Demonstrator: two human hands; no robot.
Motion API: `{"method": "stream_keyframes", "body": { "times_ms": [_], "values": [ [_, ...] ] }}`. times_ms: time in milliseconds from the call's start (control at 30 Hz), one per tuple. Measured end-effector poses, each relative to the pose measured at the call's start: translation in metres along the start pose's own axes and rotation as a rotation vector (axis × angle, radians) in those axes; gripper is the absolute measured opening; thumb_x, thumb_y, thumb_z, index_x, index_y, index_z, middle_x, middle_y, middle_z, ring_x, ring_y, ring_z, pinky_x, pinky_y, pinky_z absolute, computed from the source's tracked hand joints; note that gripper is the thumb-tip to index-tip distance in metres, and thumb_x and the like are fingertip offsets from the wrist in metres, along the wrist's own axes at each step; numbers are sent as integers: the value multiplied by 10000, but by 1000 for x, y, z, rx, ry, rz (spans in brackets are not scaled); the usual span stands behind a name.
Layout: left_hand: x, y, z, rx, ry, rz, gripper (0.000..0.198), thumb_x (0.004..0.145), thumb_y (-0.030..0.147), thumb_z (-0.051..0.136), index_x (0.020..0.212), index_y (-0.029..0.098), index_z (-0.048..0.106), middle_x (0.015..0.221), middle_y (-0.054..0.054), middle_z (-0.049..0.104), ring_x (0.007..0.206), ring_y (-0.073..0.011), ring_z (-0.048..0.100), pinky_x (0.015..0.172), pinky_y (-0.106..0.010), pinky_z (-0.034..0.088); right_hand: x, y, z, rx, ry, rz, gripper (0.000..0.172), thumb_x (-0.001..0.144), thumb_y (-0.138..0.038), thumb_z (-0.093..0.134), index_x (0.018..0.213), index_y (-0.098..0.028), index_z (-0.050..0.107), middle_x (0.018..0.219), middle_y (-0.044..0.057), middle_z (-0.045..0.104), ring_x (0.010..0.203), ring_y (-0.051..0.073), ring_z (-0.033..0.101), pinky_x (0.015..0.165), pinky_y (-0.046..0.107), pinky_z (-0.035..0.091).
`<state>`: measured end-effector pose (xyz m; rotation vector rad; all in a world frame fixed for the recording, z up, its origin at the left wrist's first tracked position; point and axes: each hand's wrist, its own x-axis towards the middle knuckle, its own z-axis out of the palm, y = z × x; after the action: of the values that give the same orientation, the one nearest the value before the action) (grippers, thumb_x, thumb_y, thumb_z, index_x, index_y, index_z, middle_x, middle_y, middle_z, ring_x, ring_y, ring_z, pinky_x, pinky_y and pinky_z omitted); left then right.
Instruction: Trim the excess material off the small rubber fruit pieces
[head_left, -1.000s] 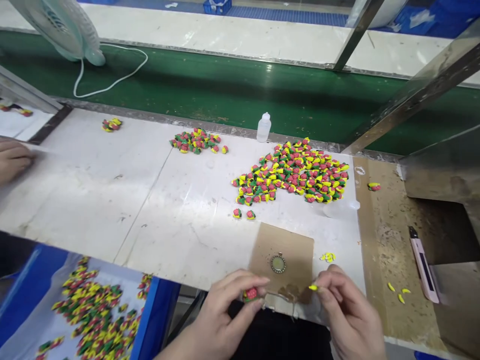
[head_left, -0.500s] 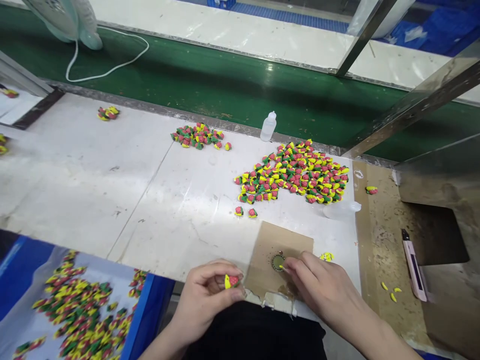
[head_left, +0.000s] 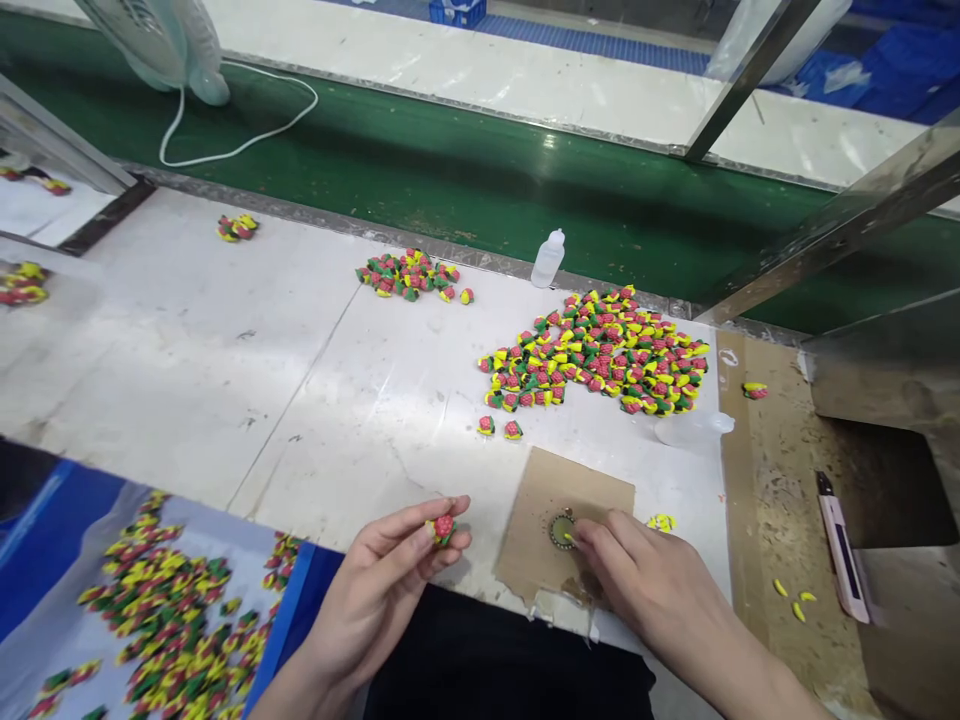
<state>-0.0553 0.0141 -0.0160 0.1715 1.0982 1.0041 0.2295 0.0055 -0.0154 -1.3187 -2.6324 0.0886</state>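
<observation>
My left hand (head_left: 386, 585) pinches a small red, green and yellow piece (head_left: 442, 527) between thumb and fingers, just above the near edge of the white table. My right hand (head_left: 637, 590) rests on a brown cardboard square (head_left: 536, 545), its fingertips pinched on a tiny yellow bit held at a round metal cap (head_left: 561, 528) with greenish contents. Two loose pieces (head_left: 499, 427) lie just beyond the cardboard. Behind them spreads a big heap of the same pieces (head_left: 600, 350).
A smaller heap (head_left: 411, 276) and a plastic dropper bottle (head_left: 547, 258) sit near the green conveyor belt (head_left: 465, 180). A blue bin (head_left: 150, 610) at lower left holds several pieces. A pink utility knife (head_left: 844, 560) and yellow bits (head_left: 791, 597) lie at right. A fan (head_left: 150, 40) stands far left.
My right hand moved from the table's edge onto the cardboard and brought the yellow bit to the metal cap. My left hand rose slightly with the piece. The other person's hand left view.
</observation>
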Motion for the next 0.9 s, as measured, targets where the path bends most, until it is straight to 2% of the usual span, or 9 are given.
{"method": "stream_keyframes", "body": {
  "times_ms": [100,200,300,433,500,567,667,800,900],
  "values": [
    [-1,-3,-4,-42,-79,18,375,599,262,1060,922,211,875,873,-86,882,642,-168,800,609,-203,643,0,4,-3,63,67,30,226,1132,-163,371,1057,-212,578,756,-12,619,522,163,622,468,282,400],
    [0,-12,-5,-68,-164,86,306,570,216,1068,776,210,842,747,-28,845,613,-140,784,600,-173,623,1,3,-11,327,157,121,165,1123,-187,444,1072,-227,596,792,-5,644,579,143,654,532,238,494],
    [0,-23,-1,5,-177,178,237,617,205,1048,757,214,857,770,-18,824,715,-164,816,661,-188,639,0,-3,-18,641,194,259,169,1107,-226,500,985,-267,609,725,-30,619,567,134,625,524,202,510],
    [-1,-31,6,154,-162,262,119,748,272,979,807,217,892,897,-48,815,723,-172,815,672,-219,651,-10,-13,-15,856,201,447,193,1084,-301,571,916,-278,662,714,-17,614,560,147,600,483,207,491],
    [-3,-35,7,228,-141,257,134,790,289,950,889,218,895,927,-67,826,739,-183,815,707,-245,665,-17,-16,-12,955,188,529,213,1074,-361,597,900,-271,681,732,-5,619,578,155,607,497,217,499],
    [-3,-36,8,268,-104,226,230,748,252,977,954,230,878,903,-67,845,743,-189,816,723,-254,673,-23,-18,-10,1058,186,586,267,1065,-428,607,870,-263,686,721,1,607,586,165,611,508,228,505],
    [-3,-36,12,273,-115,213,277,618,170,1033,832,221,866,868,-72,868,728,-181,813,697,-217,663,-24,-21,-11,1119,213,590,315,1057,-464,615,835,-255,690,694,-5,569,571,165,592,515,236,496],
    [-8,-31,27,239,-306,292,282,623,119,1017,835,262,900,914,-59,872,724,-150,808,662,-173,641,-15,-30,-20,1023,238,452,241,1085,-379,594,889,-272,688,688,-28,560,515,129,537,465,216,424],
    [-20,-31,40,169,-430,162,311,648,130,1016,892,284,904,915,-37,858,661,-131,798,636,-186,641,-11,-40,-31,926,246,339,191,1103,-354,582,950,-287,674,684,-42,580,490,109,538,440,202,405]
  ]
}}
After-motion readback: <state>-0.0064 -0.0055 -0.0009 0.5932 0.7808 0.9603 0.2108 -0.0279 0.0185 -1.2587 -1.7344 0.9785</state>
